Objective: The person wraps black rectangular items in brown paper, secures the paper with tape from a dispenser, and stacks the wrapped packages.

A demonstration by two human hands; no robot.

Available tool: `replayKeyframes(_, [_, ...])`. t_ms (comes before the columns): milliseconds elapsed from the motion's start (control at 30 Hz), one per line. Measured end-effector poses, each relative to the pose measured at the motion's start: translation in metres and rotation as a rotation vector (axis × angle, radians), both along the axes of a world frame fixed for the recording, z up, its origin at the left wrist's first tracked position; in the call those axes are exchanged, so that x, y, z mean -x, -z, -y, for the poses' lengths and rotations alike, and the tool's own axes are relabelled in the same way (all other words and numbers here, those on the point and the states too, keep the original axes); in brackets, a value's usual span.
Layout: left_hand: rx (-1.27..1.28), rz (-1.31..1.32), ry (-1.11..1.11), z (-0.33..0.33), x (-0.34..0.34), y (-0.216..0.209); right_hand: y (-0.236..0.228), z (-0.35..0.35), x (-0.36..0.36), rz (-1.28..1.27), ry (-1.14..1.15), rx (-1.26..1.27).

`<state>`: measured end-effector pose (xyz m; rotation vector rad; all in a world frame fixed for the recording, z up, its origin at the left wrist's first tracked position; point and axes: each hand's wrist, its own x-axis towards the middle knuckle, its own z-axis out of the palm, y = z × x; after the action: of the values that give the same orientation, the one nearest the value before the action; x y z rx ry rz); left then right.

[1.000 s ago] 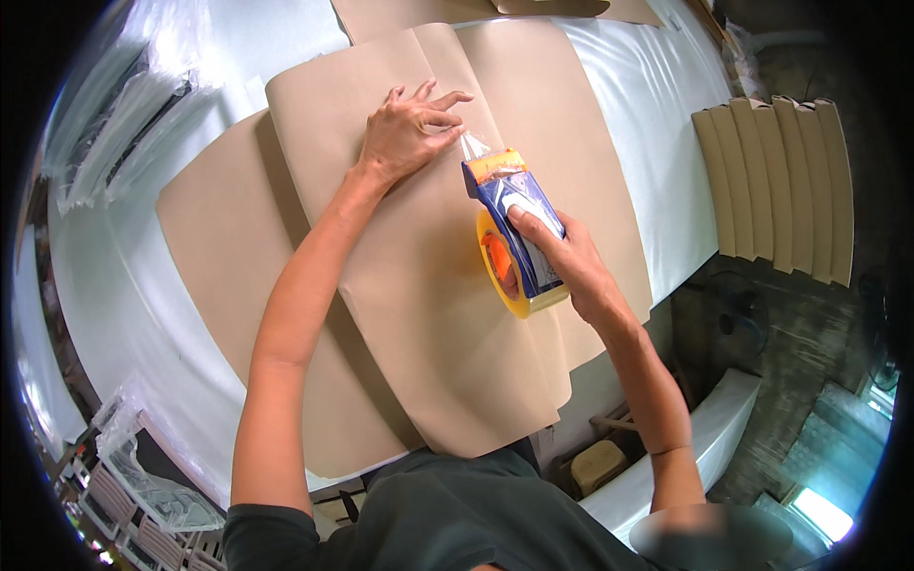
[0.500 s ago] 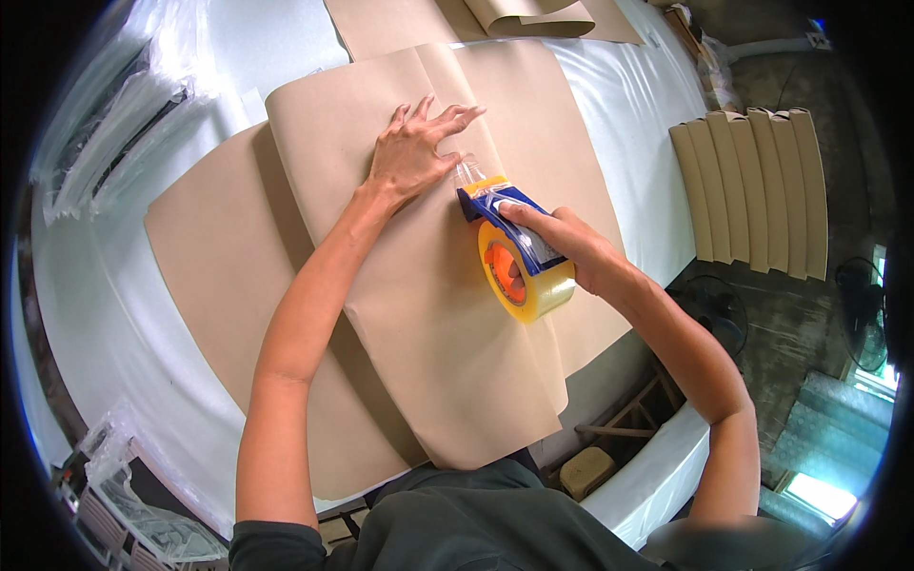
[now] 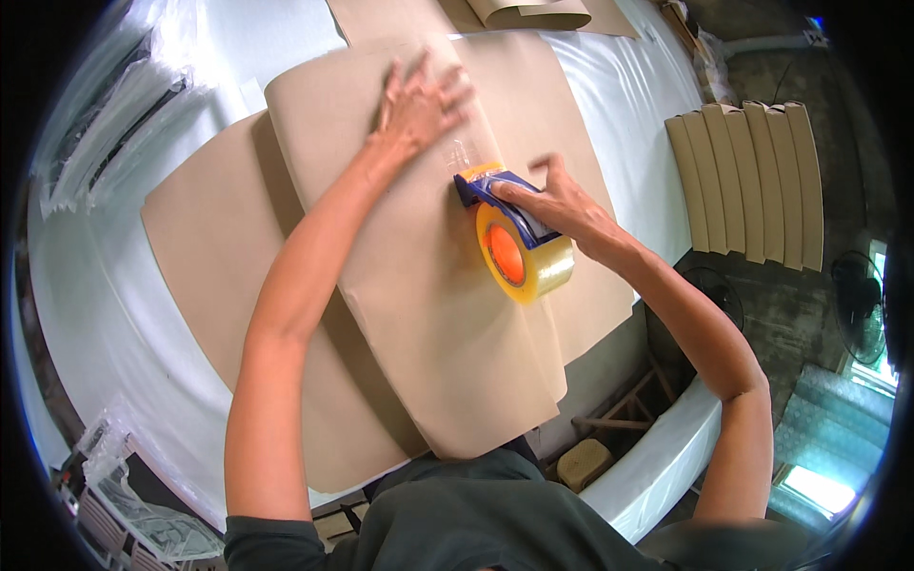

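Observation:
A large sheet of brown kraft paper [image 3: 419, 314] lies folded over itself on the table, its overlapping edge running lengthwise. My left hand [image 3: 424, 109] is over the far part of the fold with its fingers spread, a little blurred, holding nothing. My right hand [image 3: 562, 205] is on a blue tape dispenser [image 3: 519, 200], thumb along its top and index finger lifted off; the other fingers are partly hidden. A roll of clear tape [image 3: 552, 269] with an orange core sits in the dispenser. From its front a short clear strip [image 3: 464, 154] reaches onto the paper across the seam.
White sheeting [image 3: 105, 314] covers the table. Another kraft sheet [image 3: 219, 238] lies beneath the folded one, and a curled one [image 3: 533, 11] is at the far edge. Folded brown paper pieces [image 3: 747, 186] stand in a row at right. Plastic-wrapped stacks are at far left; a fan [image 3: 860, 305] stands right.
My left hand has moved off the tape's end, farther away over the paper. My right index finger has lifted and no finger shows in the roll's core; the dispenser has barely shifted.

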<state>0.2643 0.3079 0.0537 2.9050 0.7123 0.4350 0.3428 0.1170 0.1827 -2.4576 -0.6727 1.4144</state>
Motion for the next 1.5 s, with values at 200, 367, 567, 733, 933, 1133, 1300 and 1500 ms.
replayKeyframes(200, [0.184, -0.089, 0.398, 0.043, -0.024, 0.0, 0.009, -0.009, -0.018, 0.27, -0.602, -0.134])
replayKeyframes(367, [-0.088, -0.011, 0.33, 0.034, -0.014, 0.025, -0.016, -0.034, 0.004, 0.242, -0.791, 0.034])
replayKeyframes(567, [0.583, 0.073, 0.462, 0.045, -0.014, 0.021, 0.006, -0.022, -0.017, 0.304, -0.835, 0.023])
replayKeyframes(733, [0.702, 0.023, 0.426, 0.046, -0.004, 0.01, -0.007, -0.014, -0.004, 0.352, -0.847, 0.057])
replayKeyframes(933, [0.006, -0.113, 0.293, 0.044, -0.016, 0.007, -0.011, -0.027, -0.01, 0.291, -0.845, 0.081])
replayKeyframes(1133, [-0.068, -0.119, 0.303, 0.044, -0.017, 0.011, -0.006, -0.004, -0.009, 0.271, -0.836, 0.105])
replayKeyframes(1300, [-0.037, -0.108, 0.29, 0.047, -0.019, 0.011, -0.012, 0.043, -0.002, 0.15, -0.761, 0.127])
replayKeyframes(1500, [-0.035, -0.093, 0.3, 0.044, -0.017, 0.013, -0.034, 0.159, 0.043, 0.065, -0.748, 0.373])
